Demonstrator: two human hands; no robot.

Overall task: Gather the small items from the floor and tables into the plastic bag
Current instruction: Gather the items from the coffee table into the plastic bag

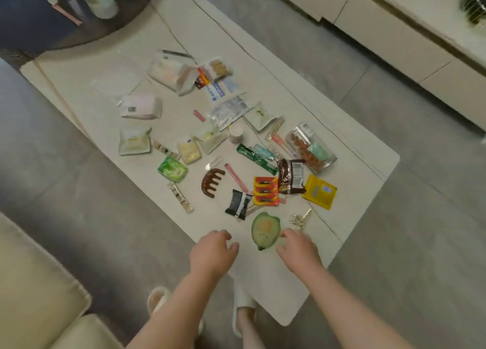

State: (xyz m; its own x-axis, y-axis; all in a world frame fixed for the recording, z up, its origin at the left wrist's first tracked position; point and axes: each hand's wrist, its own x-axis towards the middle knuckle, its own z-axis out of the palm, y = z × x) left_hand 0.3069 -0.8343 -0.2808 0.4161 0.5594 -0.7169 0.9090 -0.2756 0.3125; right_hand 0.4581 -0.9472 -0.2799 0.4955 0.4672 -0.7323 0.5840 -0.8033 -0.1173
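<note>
Many small items lie spread on a low white table (363, 180). Nearest me is a green avocado-shaped item (265, 230), with a key ring (299, 219) to its right and a black packet (238, 204) above-left. Further up lie red-orange sachets (265, 191), a brown hair claw (211, 181), a yellow packet (319, 191) and a brown snack bag (291, 176). My left hand (213, 252) hovers over the table's near edge, fingers loosely curled, holding nothing. My right hand (298, 246) hovers just right of the avocado item, fingers relaxed and empty. No plastic bag for collecting is visible.
A beige sofa (34, 283) stands at the lower left. A dark round table (52, 14) overlaps the far end. A white cabinet (394, 33) runs along the right. My slippered feet (244, 306) stand on the grey floor beside the table corner.
</note>
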